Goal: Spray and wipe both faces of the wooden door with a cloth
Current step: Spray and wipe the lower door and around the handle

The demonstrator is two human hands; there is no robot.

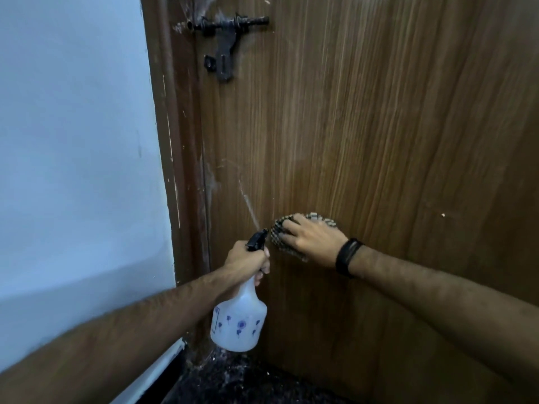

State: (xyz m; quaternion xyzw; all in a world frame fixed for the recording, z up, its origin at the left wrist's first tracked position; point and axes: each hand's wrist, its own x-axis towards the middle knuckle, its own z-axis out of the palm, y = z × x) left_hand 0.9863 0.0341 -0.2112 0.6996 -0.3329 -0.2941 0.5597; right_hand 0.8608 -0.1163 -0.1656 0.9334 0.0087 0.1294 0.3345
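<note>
Head view: left hand (248, 258) grips the spray bottle (239, 322), nozzle aimed up-left at the wooden door (379, 126); right hand (313, 239), just beside, presses the cloth (280, 228) flat there with spread fingers

We saw a dimly lit scene with soft, even light and no hard glare. The wall (78, 141) on the left read pale blue-white and was the brightest area, with a faint darker band of shadow across its lower part. The wooden door (379, 126) looked warmest near its middle and fell off darker toward the right and bottom edges. The wide-angle lens bent the door frame (180, 158) into a curve. Both forearms in the near corners looked soft and smeared. The spray bottle (240, 322) was slightly blurred, and the floor (233, 380) was dark and grainy.
</note>
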